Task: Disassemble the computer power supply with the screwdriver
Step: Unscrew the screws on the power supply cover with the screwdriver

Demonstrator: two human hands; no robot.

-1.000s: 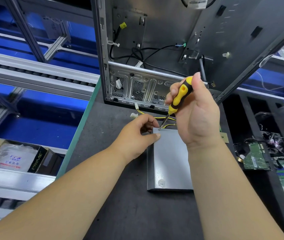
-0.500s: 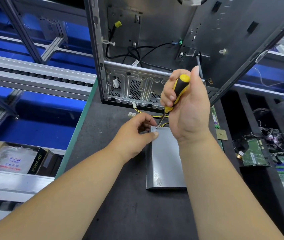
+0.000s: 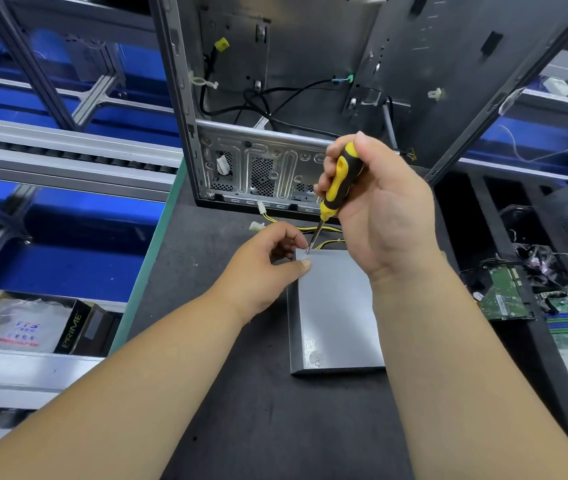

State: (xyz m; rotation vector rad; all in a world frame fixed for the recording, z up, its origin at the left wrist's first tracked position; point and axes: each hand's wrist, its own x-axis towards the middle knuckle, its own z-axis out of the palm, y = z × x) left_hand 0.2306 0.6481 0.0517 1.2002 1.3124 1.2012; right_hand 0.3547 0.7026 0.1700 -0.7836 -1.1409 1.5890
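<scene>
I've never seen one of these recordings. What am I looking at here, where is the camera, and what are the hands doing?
There is no robot: a person wears a camera on the head, looking down at their own arms. On the dark work mat lies a grey metal box, the power supply, with yellow wires at its far end. The right hand grips a yellow and black screwdriver, its tip at the box's far left corner. The left hand steadies that corner. Behind stands an open computer case; circuit boards lie to the right.

A dark grey workbench (image 3: 241,427) carries the grey power supply (image 3: 334,317), an open computer case (image 3: 258,174) and green circuit boards (image 3: 507,299).
</scene>
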